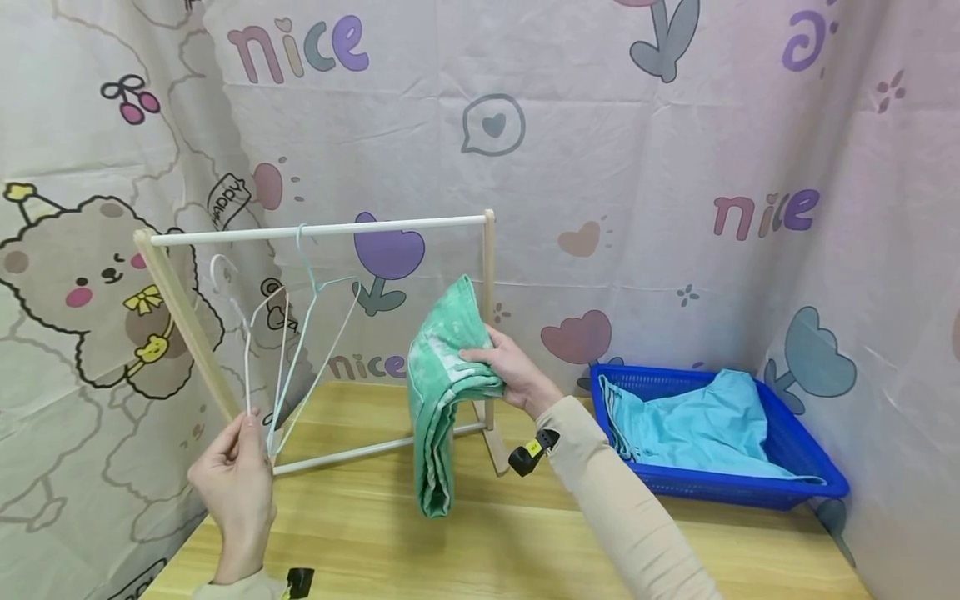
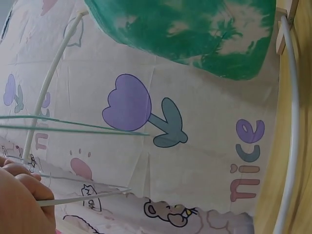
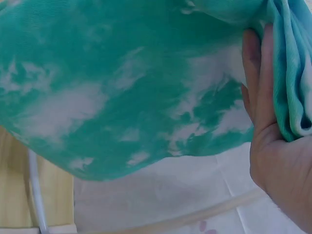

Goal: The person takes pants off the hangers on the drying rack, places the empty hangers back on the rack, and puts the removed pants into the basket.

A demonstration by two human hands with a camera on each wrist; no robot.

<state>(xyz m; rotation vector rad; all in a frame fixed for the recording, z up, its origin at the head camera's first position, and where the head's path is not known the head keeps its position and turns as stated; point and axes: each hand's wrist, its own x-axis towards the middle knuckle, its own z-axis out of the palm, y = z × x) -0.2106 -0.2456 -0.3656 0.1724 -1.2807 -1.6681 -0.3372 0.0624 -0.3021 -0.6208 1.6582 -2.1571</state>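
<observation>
My left hand (image 1: 238,483) pinches a white hanger (image 1: 248,367) by one side between thumb and fingers, with its hook up and off the rod. Just to its right a pale teal hanger (image 1: 308,265) hangs by its hook from the rack's rod (image 1: 412,225). My right hand (image 1: 521,375) grips a folded green-and-white tie-dyed garment (image 1: 435,358), in front of the rack's right post. The garment drapes down in layers, and in the right wrist view its cloth (image 3: 136,97) spreads beside the fingers (image 3: 266,83). What kind of garment it is, I cannot tell.
A wooden rack with a slanted left post (image 1: 187,325) and a white lower bar (image 1: 345,454) stands on the wooden table (image 1: 360,542). At the right, a blue basket (image 1: 720,492) holds light-blue clothing (image 1: 690,425). Printed curtains (image 1: 637,167) close off the back and sides.
</observation>
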